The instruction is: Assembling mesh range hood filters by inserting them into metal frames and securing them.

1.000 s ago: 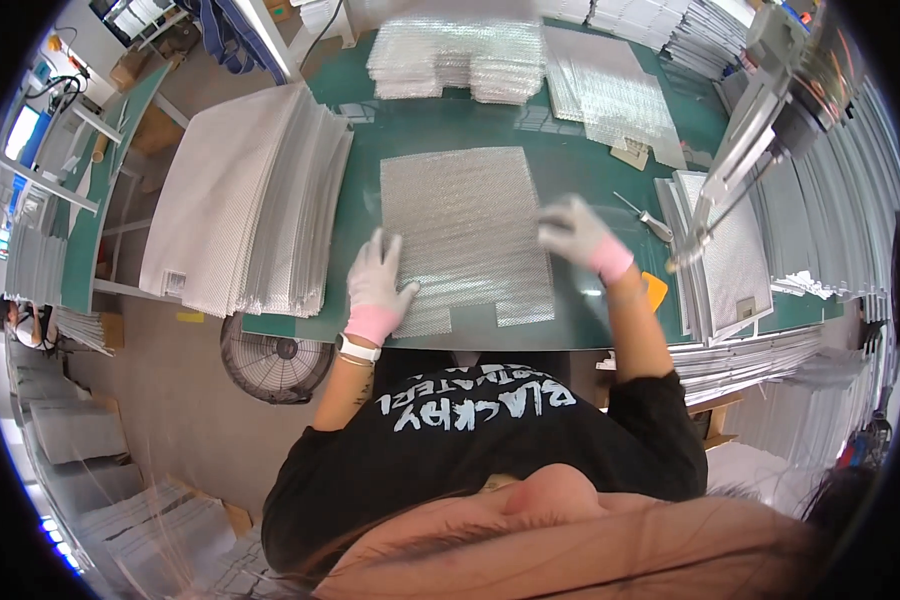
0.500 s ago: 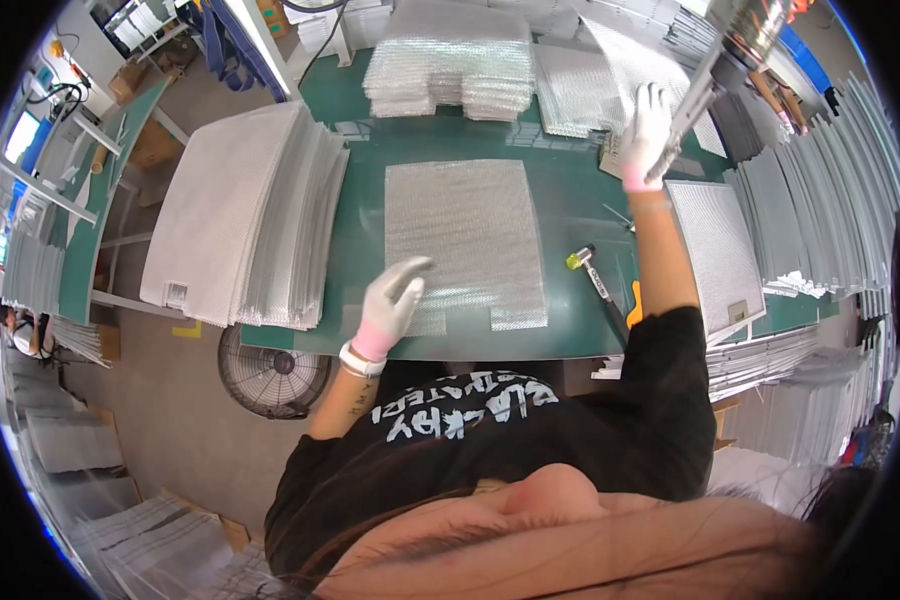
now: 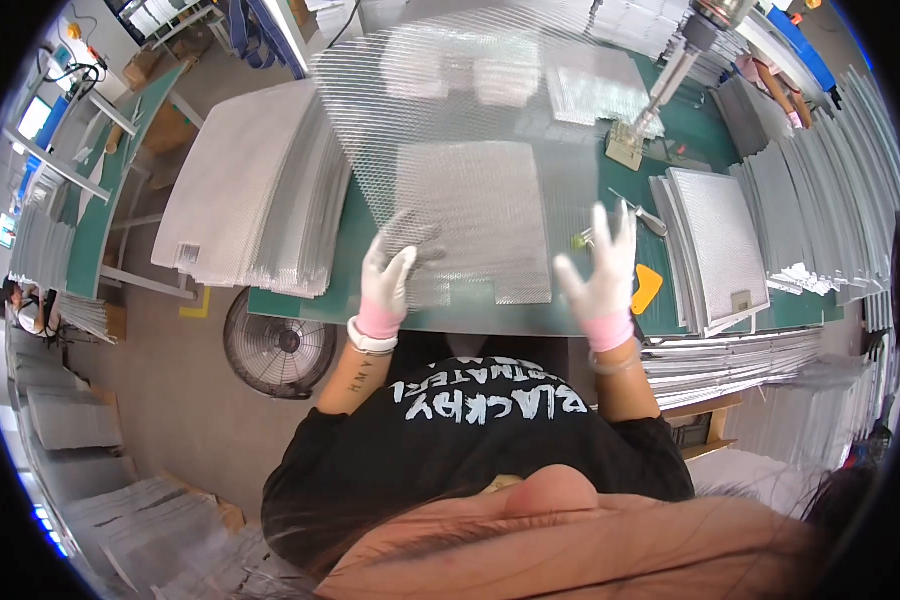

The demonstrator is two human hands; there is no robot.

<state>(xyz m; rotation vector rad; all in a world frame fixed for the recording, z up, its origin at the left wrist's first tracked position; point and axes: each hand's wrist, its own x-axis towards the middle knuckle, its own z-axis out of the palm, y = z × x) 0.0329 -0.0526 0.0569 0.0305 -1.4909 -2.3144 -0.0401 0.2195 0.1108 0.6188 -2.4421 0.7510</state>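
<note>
A large see-through metal mesh sheet (image 3: 470, 110) hangs tilted in the air over the green table (image 3: 570, 315). My left hand (image 3: 388, 278), in a white glove with a pink cuff, grips its lower left part, fingers partly behind the mesh. Gloved the same way, my right hand (image 3: 602, 272) holds the lower right edge with its fingers spread upward. Under the raised sheet a smaller stack of mesh pieces (image 3: 475, 225) lies flat on the table.
A thick pile of mesh sheets (image 3: 250, 200) covers the table's left end. Framed mesh panels (image 3: 720, 235) are stacked on the right, next to an orange scraper (image 3: 647, 288). A hanging metal tool (image 3: 660, 90) reaches down at the back right. A floor fan (image 3: 280, 345) stands below the table.
My right hand has brought a mesh sheet from the far right stack to the middle. My left hand has left the flat stack and taken hold of the sheet.
</note>
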